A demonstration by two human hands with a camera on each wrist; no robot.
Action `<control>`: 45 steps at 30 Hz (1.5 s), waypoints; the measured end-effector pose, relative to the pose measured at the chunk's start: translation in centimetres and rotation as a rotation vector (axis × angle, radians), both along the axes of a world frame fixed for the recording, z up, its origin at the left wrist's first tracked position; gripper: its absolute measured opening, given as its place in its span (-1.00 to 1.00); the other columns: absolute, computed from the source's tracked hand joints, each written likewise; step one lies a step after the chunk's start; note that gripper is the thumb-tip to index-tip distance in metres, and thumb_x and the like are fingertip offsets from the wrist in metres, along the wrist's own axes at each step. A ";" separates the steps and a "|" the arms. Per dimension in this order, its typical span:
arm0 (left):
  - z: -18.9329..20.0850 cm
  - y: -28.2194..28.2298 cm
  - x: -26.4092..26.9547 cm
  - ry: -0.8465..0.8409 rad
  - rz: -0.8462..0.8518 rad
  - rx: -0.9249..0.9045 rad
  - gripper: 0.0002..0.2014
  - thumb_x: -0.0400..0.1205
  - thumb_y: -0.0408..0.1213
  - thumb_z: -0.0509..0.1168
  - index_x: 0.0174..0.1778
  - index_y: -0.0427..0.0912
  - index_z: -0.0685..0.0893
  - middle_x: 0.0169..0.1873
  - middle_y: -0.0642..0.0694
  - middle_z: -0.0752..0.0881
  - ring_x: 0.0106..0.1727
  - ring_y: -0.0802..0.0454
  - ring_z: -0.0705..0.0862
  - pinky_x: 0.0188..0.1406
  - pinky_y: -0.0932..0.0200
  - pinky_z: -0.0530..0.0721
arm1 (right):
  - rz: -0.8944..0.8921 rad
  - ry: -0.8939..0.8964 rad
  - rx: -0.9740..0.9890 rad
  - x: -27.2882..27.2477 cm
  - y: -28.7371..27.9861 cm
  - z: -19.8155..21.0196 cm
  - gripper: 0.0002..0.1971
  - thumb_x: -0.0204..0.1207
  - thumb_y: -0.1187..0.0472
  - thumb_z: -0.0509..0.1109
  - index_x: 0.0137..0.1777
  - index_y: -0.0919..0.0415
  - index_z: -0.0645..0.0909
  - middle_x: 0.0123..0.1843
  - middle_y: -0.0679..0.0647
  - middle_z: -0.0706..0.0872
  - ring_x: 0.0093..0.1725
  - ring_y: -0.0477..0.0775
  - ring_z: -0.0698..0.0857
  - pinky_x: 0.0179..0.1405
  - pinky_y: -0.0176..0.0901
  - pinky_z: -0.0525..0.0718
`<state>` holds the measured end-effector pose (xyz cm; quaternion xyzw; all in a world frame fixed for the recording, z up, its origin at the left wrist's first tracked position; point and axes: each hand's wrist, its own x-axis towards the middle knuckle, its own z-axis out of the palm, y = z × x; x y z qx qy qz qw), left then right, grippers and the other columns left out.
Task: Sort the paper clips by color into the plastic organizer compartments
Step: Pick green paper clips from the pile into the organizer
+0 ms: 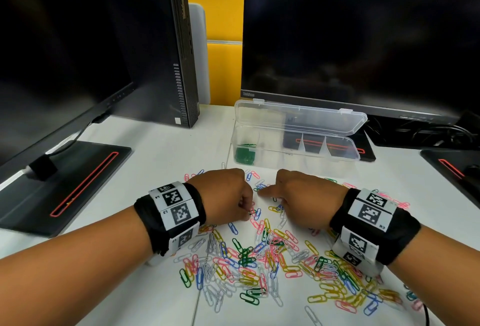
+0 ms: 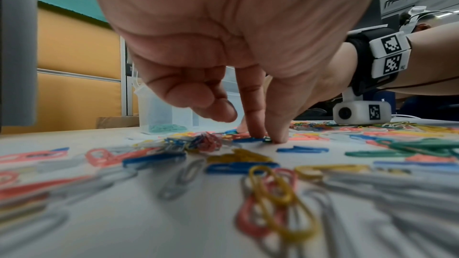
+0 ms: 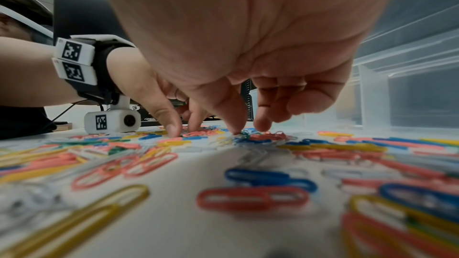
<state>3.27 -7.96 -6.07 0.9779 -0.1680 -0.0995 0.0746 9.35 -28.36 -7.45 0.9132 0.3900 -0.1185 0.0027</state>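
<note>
Both hands work low over the loose heap of coloured wire paper clips (image 1: 262, 255) spread on the white counter (image 1: 166, 149), probably because flat clips must be pried up. The left hand (image 1: 224, 195) has its fingers (image 2: 255, 125) closed on a small green clip (image 2: 267, 139); the right hand (image 1: 304, 193) has thumb and forefinger pressing down close together, holding nothing I can see. The clear plastic organizer box (image 1: 345, 153) sits open beyond, green clips in its leftmost compartment, so green seems underway.
</note>
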 end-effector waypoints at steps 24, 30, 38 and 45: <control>-0.5 -0.2 -0.1 -0.062 -0.108 0.073 -0.89 0.65 -0.13 0.27 -0.11 0.03 0.71 -0.06 0.06 0.56 -0.10 0.01 0.62 -0.12 0.14 0.62 | -0.041 -0.027 0.051 0.6 -0.1 -0.1 -0.79 0.66 0.20 0.26 0.09 -0.13 0.66 0.01 -0.11 0.61 -0.01 0.03 0.61 -0.05 -0.09 0.61; -0.8 -0.7 -0.6 -0.032 -0.080 0.204 -0.92 0.66 -0.20 0.18 -0.14 -0.08 0.50 -0.05 -0.08 0.56 -0.11 -0.10 0.60 -0.10 0.02 0.68 | -0.099 -0.064 0.035 0.6 0.1 0.0 -0.83 0.66 0.18 0.23 0.08 -0.09 0.60 0.00 -0.03 0.70 -0.04 0.11 0.64 -0.11 -0.01 0.67; -0.3 -0.3 -0.5 -0.191 -0.103 0.104 -0.78 0.67 -0.21 0.17 -0.03 -0.03 0.75 -0.06 0.03 0.60 -0.10 -0.03 0.60 -0.24 0.17 0.52 | -0.173 -0.141 0.008 0.5 0.2 0.0 -0.85 0.61 -0.06 0.34 0.00 -0.02 0.60 -0.04 -0.03 0.71 -0.05 0.12 0.67 -0.24 -0.14 0.51; -1.2 -0.9 -0.8 -0.151 -0.144 0.245 -0.81 0.71 -0.15 0.21 -0.01 -0.08 0.73 0.01 -0.04 0.65 0.03 -0.09 0.63 -0.21 0.13 0.48 | -0.142 -0.107 0.027 0.4 0.4 0.1 -0.80 0.60 -0.11 0.35 -0.14 -0.02 0.60 -0.12 -0.03 0.69 -0.12 0.09 0.66 -0.27 -0.13 0.50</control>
